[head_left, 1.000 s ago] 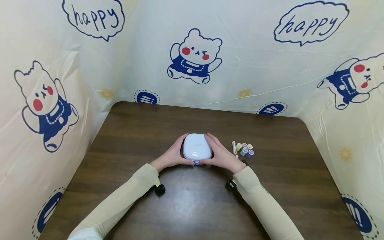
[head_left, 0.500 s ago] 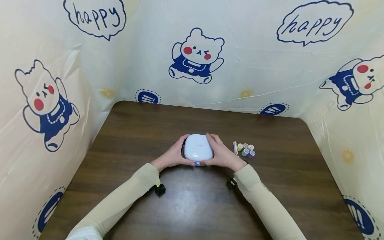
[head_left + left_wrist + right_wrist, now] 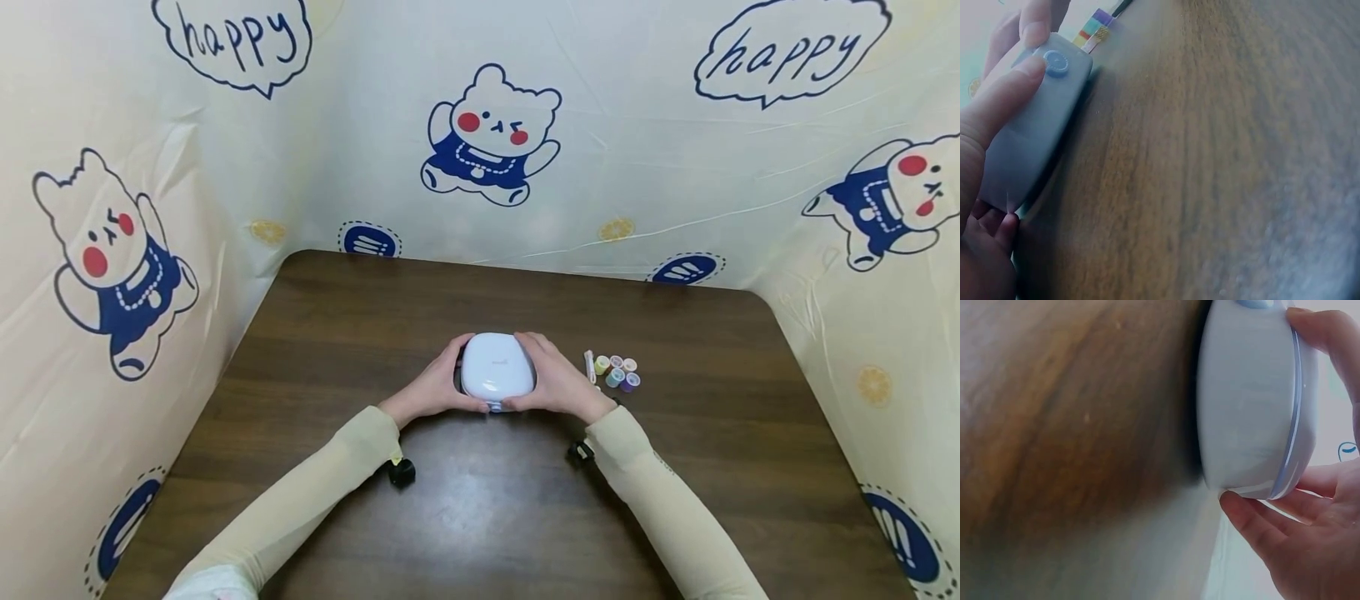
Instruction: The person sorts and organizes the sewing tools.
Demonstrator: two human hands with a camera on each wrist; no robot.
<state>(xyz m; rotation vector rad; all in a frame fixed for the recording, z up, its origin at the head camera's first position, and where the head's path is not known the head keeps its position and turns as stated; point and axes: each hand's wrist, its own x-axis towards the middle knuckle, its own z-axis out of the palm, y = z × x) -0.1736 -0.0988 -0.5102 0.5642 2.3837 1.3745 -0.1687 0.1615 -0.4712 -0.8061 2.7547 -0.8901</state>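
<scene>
A glossy pale blue-white case (image 3: 497, 367) with rounded corners lies closed on the table between both hands. My left hand (image 3: 433, 385) grips its left side, thumb at the front and fingers curled round the back. On the opposite side my right hand (image 3: 558, 385) holds it the same way. In the left wrist view both thumbs sit beside a round blue latch button (image 3: 1056, 63) on the case's front. The right wrist view shows the seam (image 3: 1297, 394) between lid and base running closed along the side, with fingertips at the rear corner.
Just right of the right hand stand several small thread spools (image 3: 631, 382) in yellow, teal, purple and pale tones. A slim whitish stick-like piece (image 3: 589, 367) lies beside them. The brown wooden table (image 3: 465, 517) is walled by a printed cloth (image 3: 360, 150) at the back and sides.
</scene>
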